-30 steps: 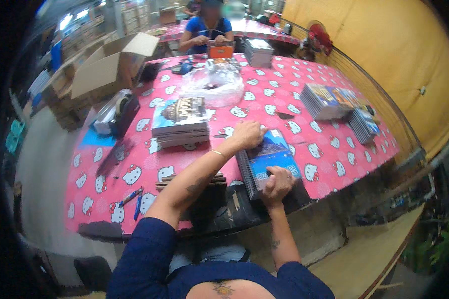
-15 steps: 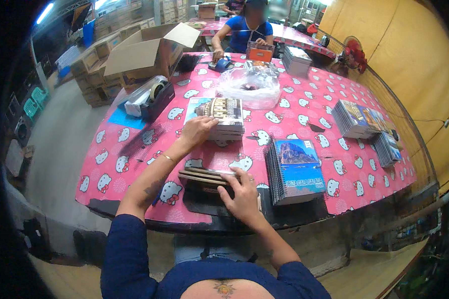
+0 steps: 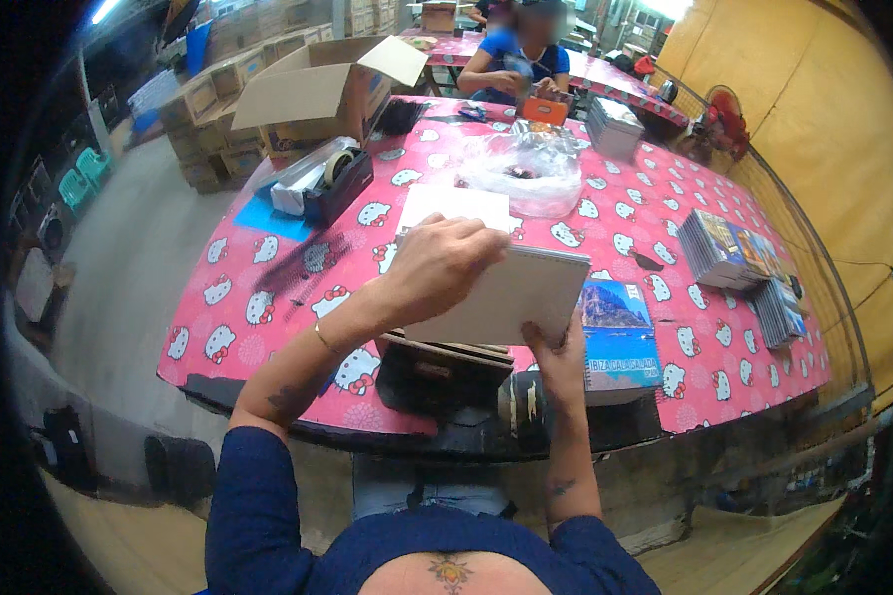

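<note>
My right hand (image 3: 559,352) grips a white pad of paper (image 3: 496,302) by its lower right edge, thumb on the face. A row of small holes or wire runs along the pad's upper edge. My left hand (image 3: 446,263) is closed over the pad's upper left part, its fingertips curled; what they pinch is hidden. Just beyond lies a stack with a white top (image 3: 456,203). Below the pad stands a black holder (image 3: 442,375) with brown boards in it. To the right is a stack of spiral notebooks (image 3: 620,332) with blue seaside covers.
An open carton (image 3: 313,104) and a black tray (image 3: 339,188) with a tape roll stand at the left. A clear plastic bag (image 3: 526,174) lies mid-table. More notebooks (image 3: 724,248) are at the right. Across the table, a person (image 3: 526,64) handles an orange item (image 3: 546,109).
Both hands have come together around a white pad raised above the black holder. The far stack's top has changed from a printed building cover to white. The view has shifted slightly.
</note>
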Motion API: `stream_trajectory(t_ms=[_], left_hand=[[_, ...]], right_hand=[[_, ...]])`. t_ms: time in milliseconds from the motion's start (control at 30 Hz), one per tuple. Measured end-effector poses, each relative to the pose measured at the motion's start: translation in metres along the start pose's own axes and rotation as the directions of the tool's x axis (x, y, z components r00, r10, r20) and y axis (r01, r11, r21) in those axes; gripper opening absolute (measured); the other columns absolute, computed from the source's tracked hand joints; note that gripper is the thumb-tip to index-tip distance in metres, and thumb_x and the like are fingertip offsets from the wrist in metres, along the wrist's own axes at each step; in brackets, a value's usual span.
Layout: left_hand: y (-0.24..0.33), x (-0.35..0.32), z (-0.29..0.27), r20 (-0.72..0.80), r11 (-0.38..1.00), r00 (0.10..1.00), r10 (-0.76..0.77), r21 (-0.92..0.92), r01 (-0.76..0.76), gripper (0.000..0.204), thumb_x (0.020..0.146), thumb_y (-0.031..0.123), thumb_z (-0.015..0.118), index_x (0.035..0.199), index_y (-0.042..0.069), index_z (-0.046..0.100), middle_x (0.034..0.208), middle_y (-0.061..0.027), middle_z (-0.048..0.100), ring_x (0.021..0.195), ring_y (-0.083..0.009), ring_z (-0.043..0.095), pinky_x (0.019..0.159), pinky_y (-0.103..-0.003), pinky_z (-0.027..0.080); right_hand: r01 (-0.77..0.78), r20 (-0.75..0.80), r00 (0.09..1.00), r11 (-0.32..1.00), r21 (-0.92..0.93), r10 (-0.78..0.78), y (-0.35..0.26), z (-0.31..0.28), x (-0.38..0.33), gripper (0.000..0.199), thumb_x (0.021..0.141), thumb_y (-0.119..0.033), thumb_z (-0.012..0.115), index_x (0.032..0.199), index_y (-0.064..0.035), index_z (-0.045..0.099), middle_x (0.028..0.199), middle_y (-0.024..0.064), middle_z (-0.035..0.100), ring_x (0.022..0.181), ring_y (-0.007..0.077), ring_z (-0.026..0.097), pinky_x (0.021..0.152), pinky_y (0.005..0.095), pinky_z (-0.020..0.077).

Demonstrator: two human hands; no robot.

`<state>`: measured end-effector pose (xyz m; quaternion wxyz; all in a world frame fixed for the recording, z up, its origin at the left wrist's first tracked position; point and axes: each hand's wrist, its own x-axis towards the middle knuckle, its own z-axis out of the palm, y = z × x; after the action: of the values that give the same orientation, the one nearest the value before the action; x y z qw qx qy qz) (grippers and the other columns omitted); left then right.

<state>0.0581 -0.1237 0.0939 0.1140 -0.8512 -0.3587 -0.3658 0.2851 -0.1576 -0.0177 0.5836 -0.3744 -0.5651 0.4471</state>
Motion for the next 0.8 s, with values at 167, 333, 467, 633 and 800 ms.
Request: stream_trajectory(t_ms=[167, 333, 467, 633, 800], left_hand=[[0.011, 0.002, -0.014, 0.181, 0.995, 0.982, 0.050, -0.098, -0.032, 0.023, 0.088, 0.025, 0.070, 0.108, 0.013, 0.068, 0.085, -0.0053, 0.066, 0.084, -0.0261, 0.067, 0.078, -0.041, 0.049], [0.020, -0.008, -0.014, 0.114, 0.994, 0.988, 0.106, -0.027, -0.104, 0.025, 0.086, 0.027, 0.071, 0.108, 0.014, 0.068, 0.082, -0.0031, 0.066, 0.082, -0.0233, 0.067, 0.077, -0.039, 0.050], [0.031, -0.009, -0.021, 0.097, 0.991, 0.987, 0.131, 0.004, -0.132, 0.025, 0.086, 0.027, 0.072, 0.107, 0.016, 0.069, 0.080, -0.0019, 0.064, 0.081, -0.0216, 0.067, 0.076, -0.039, 0.050], [0.032, -0.015, -0.028, 0.124, 0.990, 0.983, 0.135, 0.024, -0.139, 0.024, 0.086, 0.026, 0.071, 0.107, 0.016, 0.068, 0.078, -0.0013, 0.061, 0.079, -0.0204, 0.065, 0.073, -0.037, 0.047], [0.038, -0.021, -0.028, 0.174, 0.987, 0.975, 0.138, 0.057, -0.150, 0.025, 0.085, 0.026, 0.071, 0.108, 0.016, 0.068, 0.079, -0.0004, 0.061, 0.080, -0.0195, 0.063, 0.073, -0.037, 0.046]], right_hand=[[-0.073, 0.073, 0.995, 0.991, 0.112, 0.065, 0.019, 0.002, -0.021, 0.035, 0.091, -0.007, 0.073, 0.122, -0.0003, 0.058, 0.113, 0.0053, 0.066, 0.105, 0.0143, 0.060, 0.092, 0.0307, 0.0476], [-0.032, 0.012, 0.999, 0.984, 0.176, 0.030, 0.022, 0.016, -0.034, 0.035, 0.089, -0.002, 0.073, 0.121, -0.0008, 0.060, 0.113, 0.0044, 0.066, 0.104, 0.0136, 0.060, 0.093, 0.0311, 0.0468], [-0.044, 0.011, 0.999, 0.972, 0.230, 0.042, 0.029, 0.016, -0.037, 0.033, 0.089, -0.002, 0.072, 0.120, -0.0008, 0.061, 0.114, 0.0044, 0.066, 0.104, 0.0142, 0.060, 0.094, 0.0316, 0.0467], [-0.137, 0.031, 0.991, 0.974, 0.182, 0.133, 0.021, 0.016, -0.040, 0.034, 0.087, -0.005, 0.075, 0.119, -0.0006, 0.062, 0.114, 0.0043, 0.066, 0.106, 0.0152, 0.059, 0.094, 0.0312, 0.0463], [-0.036, 0.113, 0.992, 0.992, -0.117, 0.050, 0.031, 0.009, -0.038, 0.039, 0.088, -0.012, 0.076, 0.122, -0.0009, 0.061, 0.115, 0.0076, 0.068, 0.105, 0.0164, 0.062, 0.092, 0.0322, 0.0484]])
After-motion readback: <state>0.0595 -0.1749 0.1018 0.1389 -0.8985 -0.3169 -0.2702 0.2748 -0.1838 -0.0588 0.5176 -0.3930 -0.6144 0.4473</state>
